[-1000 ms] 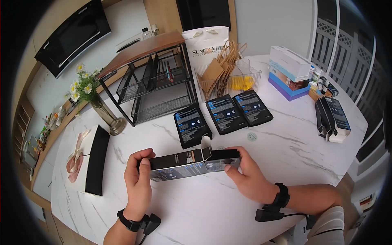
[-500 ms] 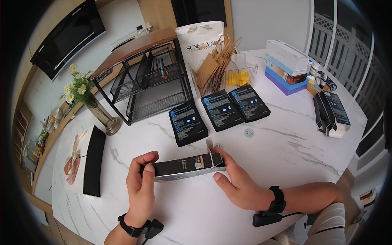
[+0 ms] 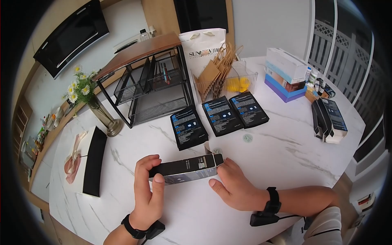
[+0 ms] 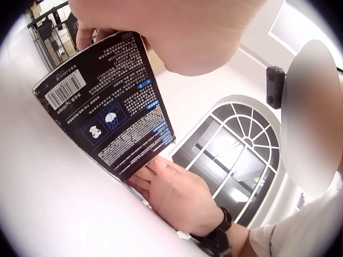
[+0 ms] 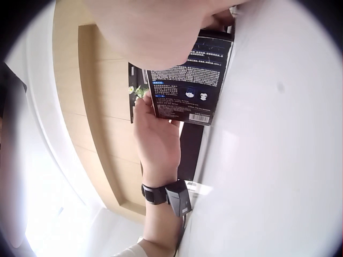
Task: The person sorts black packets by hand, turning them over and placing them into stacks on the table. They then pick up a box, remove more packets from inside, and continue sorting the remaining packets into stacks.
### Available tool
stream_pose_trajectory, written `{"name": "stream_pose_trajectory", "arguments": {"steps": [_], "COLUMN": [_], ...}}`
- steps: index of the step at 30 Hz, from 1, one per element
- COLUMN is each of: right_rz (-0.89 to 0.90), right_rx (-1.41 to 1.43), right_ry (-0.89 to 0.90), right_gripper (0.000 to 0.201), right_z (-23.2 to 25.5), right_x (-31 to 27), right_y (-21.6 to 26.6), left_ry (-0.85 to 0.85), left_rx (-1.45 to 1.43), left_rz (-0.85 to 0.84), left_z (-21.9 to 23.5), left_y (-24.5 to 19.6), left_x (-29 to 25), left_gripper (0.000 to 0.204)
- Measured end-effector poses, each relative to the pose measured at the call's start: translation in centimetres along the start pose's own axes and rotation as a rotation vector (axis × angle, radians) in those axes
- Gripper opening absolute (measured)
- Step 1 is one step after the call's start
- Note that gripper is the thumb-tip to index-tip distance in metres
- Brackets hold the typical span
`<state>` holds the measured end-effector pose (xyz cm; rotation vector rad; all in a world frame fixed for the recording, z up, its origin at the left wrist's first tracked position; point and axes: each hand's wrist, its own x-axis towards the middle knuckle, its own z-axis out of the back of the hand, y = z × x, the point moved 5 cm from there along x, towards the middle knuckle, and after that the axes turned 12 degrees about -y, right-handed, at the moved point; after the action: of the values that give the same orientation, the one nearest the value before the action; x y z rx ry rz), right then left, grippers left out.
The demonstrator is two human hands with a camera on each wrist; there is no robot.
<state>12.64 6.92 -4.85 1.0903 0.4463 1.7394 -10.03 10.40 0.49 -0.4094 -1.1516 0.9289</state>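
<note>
My left hand (image 3: 149,192) grips the left end of a slim black carton (image 3: 185,168), thumb on the near side and fingers around the far side. The printed back of this carton, with a barcode and small drawings, faces the left wrist camera. At its right end a small flap (image 3: 207,147) stands up. My right hand (image 3: 241,185) is at that end, fingers touching it and the thumb held apart below. Beyond the carton lie three stacks of black printed packets: a left stack (image 3: 188,127), a middle stack (image 3: 222,115) and a right stack (image 3: 249,109).
Behind the packets stand a mesh rack (image 3: 155,98) and a clear bin (image 3: 245,75) with brown paper bags. A flower vase (image 3: 107,118) and white ribboned box (image 3: 87,163) are at left. Stacked boxes (image 3: 286,77) and opened black cartons (image 3: 330,120) are at right.
The dark contents sticking out of the carton's right end have gone inside. My right hand has moved left, up against that end, and its thumb has come off; my left hand keeps its grip.
</note>
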Motion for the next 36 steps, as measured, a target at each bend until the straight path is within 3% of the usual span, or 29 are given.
{"name": "stream_pose_trajectory", "arguments": {"steps": [3,6,8,9,11,13,14,16,17,19,20,21,23,26,30,33,35,36], "right_rz": [0.072,-0.011,0.000,-0.001,0.029,0.009,0.000,-0.006,-0.001,-0.022,-0.048,-0.045,-0.066,-0.063,-0.060,-0.049,-0.033,-0.034], "right_rx": [-0.088,-0.082,-0.039,-0.045,-0.074,-0.063,-0.047,-0.054,-0.058,-0.060,-0.066,-0.065,-0.073,-0.086,-0.068,-0.060,-0.101,-0.098], "right_ry": [-0.040,0.015,-0.003,-0.007,-0.032,-0.029,-0.021,-0.002,0.003,0.018,0.022,0.035,0.063,0.082,0.063,0.062,0.053,0.055], "right_gripper": [0.043,0.038,0.035,0.035,0.036,0.035,0.035,0.035,0.035,0.035,0.036,0.036,0.037,0.039,0.039,0.038,0.037,0.037], "right_z": [-0.4,-0.3,-0.1,-0.1,-0.2,0.1,0.2,0.1,0.0,0.0,0.0,0.0,0.1,0.1,0.2,0.1,-0.1,-0.1], "right_x": [-0.1,0.3,0.4,0.4,0.4,0.4,0.4,0.3,0.4,0.4,0.4,0.3,0.5,0.5,0.4,0.4,0.1,0.1], "right_y": [-0.5,-1.3,-0.8,-0.9,-0.9,-0.6,-0.6,-0.7,-0.7,-0.7,-0.7,-0.6,-0.6,-0.6,-0.7,-0.7,-0.9,-0.9], "left_ry": [0.015,0.040,-0.015,-0.015,-0.128,-0.332,-0.331,-0.289,-0.295,-0.001,0.097,0.089,-0.020,0.004,-0.003,-0.101,0.032,0.049], "left_rx": [0.062,0.187,0.561,0.555,0.465,0.287,0.283,0.077,0.085,-0.062,-0.051,-0.047,-0.233,-0.093,-0.099,-0.186,-0.140,-0.142], "left_rz": [-0.076,-0.139,-0.439,-0.443,-0.861,-0.720,-0.708,-0.908,-0.898,-0.781,-0.634,-0.624,-0.847,-0.834,-0.886,-0.888,-0.863,-0.862], "left_z": [-0.2,0.2,0.5,0.9,2.1,2.5,2.3,2.4,3.0,3.3,3.7,3.0,2.2,2.7,2.3,2.9,2.9,2.8], "left_y": [-0.6,-1.2,-3.6,-3.8,-5.7,-7.5,-8.6,-12.5,-12.5,-12.5,-13.4,-12.6,-11.0,-11.3,-10.7,-10.9,-10.9,-11.1], "left_x": [0.0,0.0,-0.1,-0.3,-2.8,-4.8,-4.8,-3.9,-4.2,-4.1,-4.1,-3.8,-4.0,-3.6,-3.5,-3.3,-3.9,-3.5], "left_gripper": [0.040,0.040,0.043,0.043,0.047,0.033,0.033,0.038,0.038,0.062,0.092,0.092,0.090,0.090,0.092,0.091,0.087,0.071]}}
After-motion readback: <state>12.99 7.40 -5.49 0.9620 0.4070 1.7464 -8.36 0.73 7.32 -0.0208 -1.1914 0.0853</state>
